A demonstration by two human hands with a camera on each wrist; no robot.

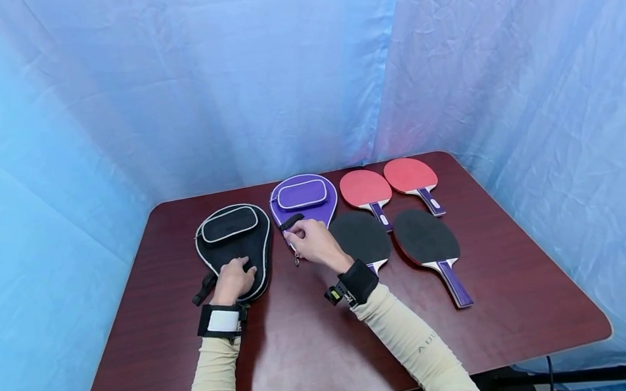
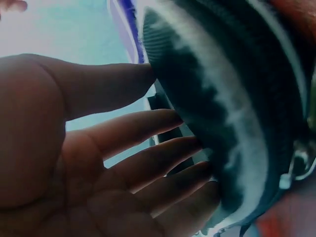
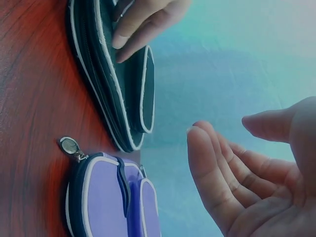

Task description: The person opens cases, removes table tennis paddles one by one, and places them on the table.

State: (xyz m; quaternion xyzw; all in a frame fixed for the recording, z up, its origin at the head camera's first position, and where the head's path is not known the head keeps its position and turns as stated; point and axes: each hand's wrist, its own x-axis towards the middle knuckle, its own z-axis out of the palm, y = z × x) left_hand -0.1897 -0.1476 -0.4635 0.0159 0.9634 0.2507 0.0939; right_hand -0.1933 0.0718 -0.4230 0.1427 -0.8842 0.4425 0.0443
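My left hand [image 1: 233, 279] rests on the lower part of a black table tennis paddle case [image 1: 228, 249] with white piping. In the left wrist view, its fingers [image 2: 143, 123] are extended, their tips against the black fabric. Over the narrow end of a purple paddle case [image 1: 316, 213], to the right of the black one, is my right hand [image 1: 315, 242]. The right wrist view shows its thumb and fingers apart with nothing between them. A metal zipper pull [image 3: 69, 145] hangs at the purple case's narrow end. Both cases lie pocket side up.
Two red-faced paddles [image 1: 365, 187] lie at the back right of the dark wood table [image 1: 309, 347]. Two black-faced paddles [image 1: 425, 237] lie nearer; the right forearm partly hides one. Blue curtains [image 1: 235, 94] hang around the table. A black strap [image 1: 204, 289] sticks out from the black case.
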